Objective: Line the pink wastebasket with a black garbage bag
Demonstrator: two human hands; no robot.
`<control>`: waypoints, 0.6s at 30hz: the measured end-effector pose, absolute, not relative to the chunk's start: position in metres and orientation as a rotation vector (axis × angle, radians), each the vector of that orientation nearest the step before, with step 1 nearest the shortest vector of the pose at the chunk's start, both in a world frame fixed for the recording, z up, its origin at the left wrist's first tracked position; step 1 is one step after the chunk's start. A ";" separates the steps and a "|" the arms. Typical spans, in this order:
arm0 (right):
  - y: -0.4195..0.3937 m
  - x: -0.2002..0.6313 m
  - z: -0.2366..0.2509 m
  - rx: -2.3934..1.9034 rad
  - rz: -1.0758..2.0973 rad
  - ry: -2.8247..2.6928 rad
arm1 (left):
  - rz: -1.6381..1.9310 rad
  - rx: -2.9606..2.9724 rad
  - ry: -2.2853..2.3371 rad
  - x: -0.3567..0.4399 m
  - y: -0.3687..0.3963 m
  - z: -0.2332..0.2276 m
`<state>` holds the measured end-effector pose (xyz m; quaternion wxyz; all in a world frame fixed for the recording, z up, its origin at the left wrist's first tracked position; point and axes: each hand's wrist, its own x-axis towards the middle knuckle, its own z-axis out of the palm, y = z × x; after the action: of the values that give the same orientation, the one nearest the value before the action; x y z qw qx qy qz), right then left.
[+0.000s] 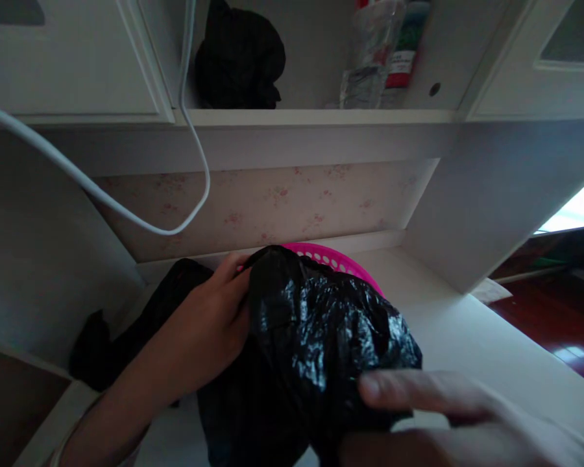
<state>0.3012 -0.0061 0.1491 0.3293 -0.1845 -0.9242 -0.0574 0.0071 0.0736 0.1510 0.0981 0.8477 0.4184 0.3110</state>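
Observation:
A shiny black plastic bag [321, 324] is draped over a pink basket [338, 259], whose perforated rim shows at the back. My left hand [219, 324] is closed on the bag's edge at the left of the rim; its fingertips are partly hidden by the plastic. At the lower right, my right hand [448, 415] is in front of the bag, slightly blurred, with the forefinger stretched out and apart from the digit below it. Whether that finger touches the plastic I cannot tell. The bag's lower part hangs down towards me and covers most of the basket.
Black fabric-like material [121, 344] lies behind my left forearm. A white cable [126, 214] loops across the upper left. On the shelf above are a black bundle [243, 58], a clear plastic bottle [370, 58] and a red-and-green container [403, 58]. White panels [506, 175] flank the surface.

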 end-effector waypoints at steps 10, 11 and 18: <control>0.042 0.337 0.100 -1.032 -0.440 -2.185 | 0.756 2.700 1.568 -0.038 0.054 0.093; 0.043 0.346 0.093 -1.108 -0.426 -2.150 | 0.740 2.644 1.554 -0.044 0.053 0.090; 0.051 0.374 0.040 -1.311 0.218 -1.771 | 0.925 2.191 1.617 -0.062 0.056 0.075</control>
<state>0.3738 0.0510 0.0400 0.4473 -0.5295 -0.7153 0.0882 -0.0619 0.0555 0.0754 0.1325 0.7550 0.5574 0.3189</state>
